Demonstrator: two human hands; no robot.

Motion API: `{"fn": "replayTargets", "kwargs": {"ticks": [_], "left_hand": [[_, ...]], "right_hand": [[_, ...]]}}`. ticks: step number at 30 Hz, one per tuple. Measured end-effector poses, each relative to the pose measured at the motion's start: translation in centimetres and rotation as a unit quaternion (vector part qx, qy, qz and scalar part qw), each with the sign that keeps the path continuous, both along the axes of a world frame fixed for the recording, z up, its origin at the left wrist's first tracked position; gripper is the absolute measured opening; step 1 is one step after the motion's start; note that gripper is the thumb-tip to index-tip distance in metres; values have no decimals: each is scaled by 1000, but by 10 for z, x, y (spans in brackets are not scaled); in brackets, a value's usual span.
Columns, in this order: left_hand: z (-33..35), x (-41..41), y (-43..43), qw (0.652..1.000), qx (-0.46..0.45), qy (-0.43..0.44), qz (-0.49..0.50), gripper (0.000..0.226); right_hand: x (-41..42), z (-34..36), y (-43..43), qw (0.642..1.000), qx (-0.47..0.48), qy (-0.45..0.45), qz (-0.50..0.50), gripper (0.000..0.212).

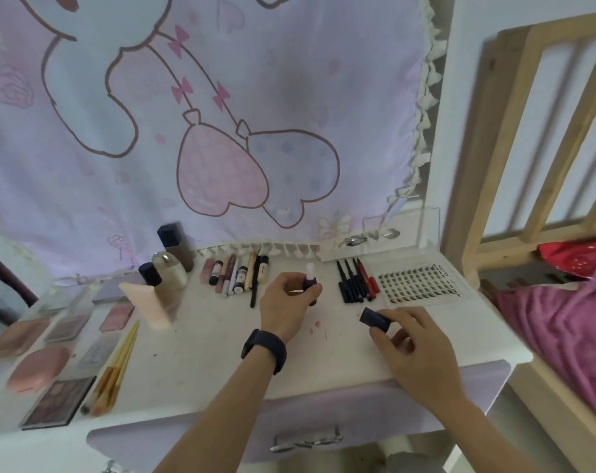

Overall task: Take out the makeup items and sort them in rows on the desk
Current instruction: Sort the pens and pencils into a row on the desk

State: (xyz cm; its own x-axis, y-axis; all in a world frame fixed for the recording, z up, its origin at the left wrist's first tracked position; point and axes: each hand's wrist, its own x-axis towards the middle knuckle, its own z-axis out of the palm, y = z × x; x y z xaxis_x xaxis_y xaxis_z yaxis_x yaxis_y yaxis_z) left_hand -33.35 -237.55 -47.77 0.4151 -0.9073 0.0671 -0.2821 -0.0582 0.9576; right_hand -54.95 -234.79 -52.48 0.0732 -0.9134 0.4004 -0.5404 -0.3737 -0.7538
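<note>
My left hand [286, 303] grips a small purple tube with a pale tip [310, 280], held upright over the middle of the white desk [221, 356]. My right hand [416, 349] holds a dark blue cap [374, 317] low over the desk to the right of it. Behind them lie a row of lip glosses and tubes [236, 273], a row of black and red eyeliner pens [356, 279] and a sheet of false lashes [417, 285]. Bottles [168, 264] and a peach tube [146, 303] stand at the left.
Blush compacts [39, 368], eyeshadow palettes [57, 401] and several brushes [114, 373] lie along the left side. A cartoon-print curtain [204, 114] hangs behind the desk. A wooden bed frame [514, 131] with pink bedding [569, 332] stands at the right. A drawer handle [305, 440] sits below.
</note>
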Motion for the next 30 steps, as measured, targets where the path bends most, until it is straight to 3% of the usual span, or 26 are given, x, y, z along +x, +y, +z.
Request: {"fn": "replayTargets", "kwargs": {"ticks": [7,16,19,22,25,27,30], "left_hand": [[-14,-20,-10,999,22,-7,-23,32],[-11,-16,-1,975,46,-197,-89,30],[-13,-11,2,966,61,-223,-119,22],[-18,-9,8,958,57,-242,-143,20],[-20,-13,12,955,50,-245,-161,25],[-18,-17,12,955,39,-243,-164,25],[-14,-28,11,958,23,-236,-163,24]], "right_hand": [[-4,-5,-1,1000,23,0,-8,25],[2,-14,-7,995,-13,93,-33,25],[4,-13,-9,993,0,115,-36,30],[1,-6,-8,994,37,106,-10,47],[-2,-4,-9,993,47,108,9,43],[-5,-1,-9,995,59,82,25,33],[-18,10,-11,996,78,-36,27,28]]}}
